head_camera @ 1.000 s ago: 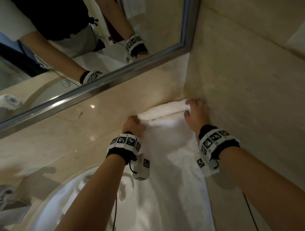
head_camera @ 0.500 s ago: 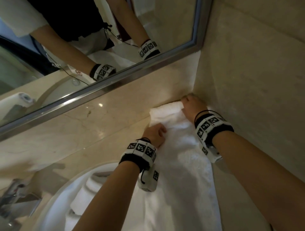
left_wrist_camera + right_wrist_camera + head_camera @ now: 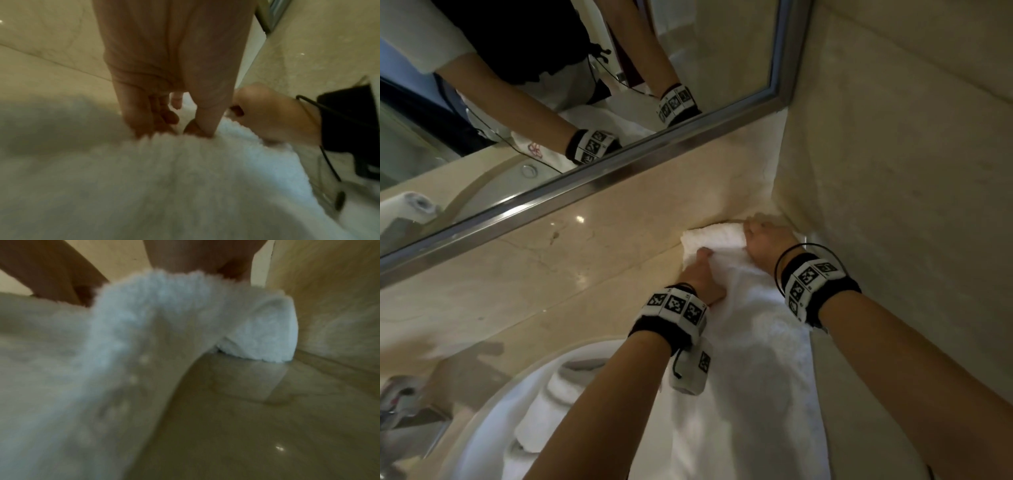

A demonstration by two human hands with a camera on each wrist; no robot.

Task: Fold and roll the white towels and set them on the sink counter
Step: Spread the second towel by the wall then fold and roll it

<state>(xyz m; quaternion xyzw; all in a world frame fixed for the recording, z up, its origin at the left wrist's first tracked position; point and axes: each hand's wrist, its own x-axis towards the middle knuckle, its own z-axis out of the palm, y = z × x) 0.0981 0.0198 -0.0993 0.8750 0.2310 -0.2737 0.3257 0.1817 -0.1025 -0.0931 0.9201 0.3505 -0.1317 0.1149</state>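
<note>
A long white towel (image 3: 750, 342) lies on the beige marble counter (image 3: 517, 291) and runs from me toward the corner. Its far end is rolled up (image 3: 712, 236) against the back wall. My left hand (image 3: 703, 270) sits on the near side of the roll, its curled fingers (image 3: 148, 120) dug into the pile and the thumb pressed in beside them. My right hand (image 3: 767, 240) grips the roll's right end next to the side wall. In the right wrist view the roll (image 3: 164, 313) fills the frame under the fingers (image 3: 185, 261), and its fingertips are hidden.
A white sink basin (image 3: 493, 411) at the lower left holds other rolled white towels (image 3: 544, 404), with a chrome faucet (image 3: 404, 404) beside it. A framed mirror (image 3: 585, 192) runs along the back wall. The marble side wall (image 3: 893, 171) stands close on the right.
The left hand has come off the roll's left end and moved right, onto the towel near the right hand. The right hand stays at the roll's right end by the wall.
</note>
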